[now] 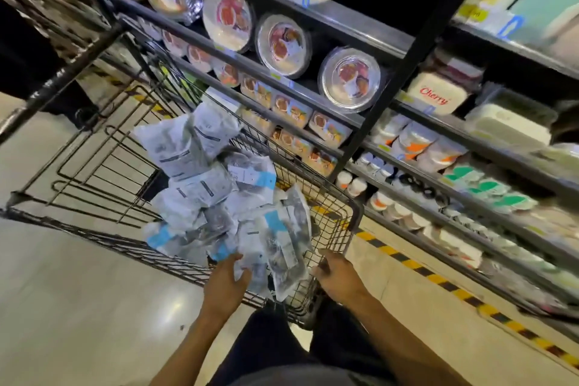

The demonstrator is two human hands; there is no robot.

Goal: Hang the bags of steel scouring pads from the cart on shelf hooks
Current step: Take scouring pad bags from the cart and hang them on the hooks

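A black wire cart [344, 229] stands in front of me, piled with several clear bags of steel scouring pads [200, 194] that have white and blue labels. At the near end of the pile my left hand [227, 283] pinches the corner of one bag [252, 266] between thumb and fingers. One bag [289, 247] stands upright between my hands. My right hand [336, 274] is at the cart's near right wall, its fingers curled over the wire rim beside that bag. No shelf hooks are in view.
Dark metal shelving [391, 41] runs along the right, stocked with disposable plates and bowls [349, 78], white boxes [435, 94] and cups. A yellow-black floor stripe [438, 282] follows its base. Pale tiled floor [78, 291] lies left of the cart.
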